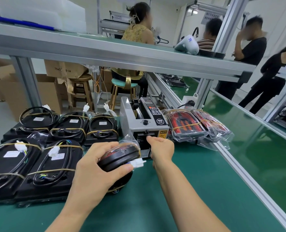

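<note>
While the left hand grips a black bagged lamp unit at the centre of the frame, low over the green bench, the right hand sits with curled fingers at the outlet slot of the grey tape dispenser. Whether it pinches tape I cannot tell.

Cardboard box at the back reads "75x3…0 CM", middle digits hidden. On the tape dispenser, a yellow label says "CAUTION" and a round badge says "SEMI". The wall signs are too blurred to read.
</note>
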### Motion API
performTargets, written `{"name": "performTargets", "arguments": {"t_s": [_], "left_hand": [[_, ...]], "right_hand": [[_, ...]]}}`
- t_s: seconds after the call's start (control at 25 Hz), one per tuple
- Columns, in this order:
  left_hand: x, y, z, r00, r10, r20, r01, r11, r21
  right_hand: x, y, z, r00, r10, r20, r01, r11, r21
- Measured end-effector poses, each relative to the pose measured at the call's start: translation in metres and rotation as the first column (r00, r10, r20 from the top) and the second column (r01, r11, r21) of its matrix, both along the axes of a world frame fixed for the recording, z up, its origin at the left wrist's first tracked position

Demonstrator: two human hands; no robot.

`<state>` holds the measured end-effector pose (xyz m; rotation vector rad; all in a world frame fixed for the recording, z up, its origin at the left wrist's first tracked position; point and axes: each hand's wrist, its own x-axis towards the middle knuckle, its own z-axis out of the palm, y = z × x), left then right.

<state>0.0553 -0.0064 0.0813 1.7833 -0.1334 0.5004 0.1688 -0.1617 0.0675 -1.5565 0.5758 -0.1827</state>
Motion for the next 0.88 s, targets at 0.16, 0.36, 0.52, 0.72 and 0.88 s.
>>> {"name": "performTargets", "arguments": {"t_s": [0.16,0.36,0.52,0.72,0.88], "left_hand": [[-0.001,-0.002,0.000,1.000,0.007,0.007,-0.007,1.000,-0.016],[-0.004,-0.007,0.000,0.998,0.062,0.024,-0.061,0.998,-0.019],[-0.008,-0.020,-0.006,0.983,0.179,0.049,-0.178,0.984,-0.018],[-0.018,-0.028,-0.005,0.986,0.158,0.056,-0.157,0.987,-0.023],[-0.023,-0.028,-0.005,0.986,0.164,0.043,-0.163,0.986,-0.014]], "right_hand": [[0.005,0.009,0.000,0.998,-0.051,-0.038,0.055,0.989,0.138],[-0.028,-0.007,0.030,0.981,0.194,0.002,-0.173,0.870,0.462],[-0.090,-0.013,0.059,0.808,0.555,0.198,-0.587,0.785,0.199],[-0.111,0.001,0.050,0.797,0.545,0.260,-0.590,0.796,0.140],[-0.114,0.003,0.045,0.821,0.500,0.277,-0.555,0.813,0.175]]}}
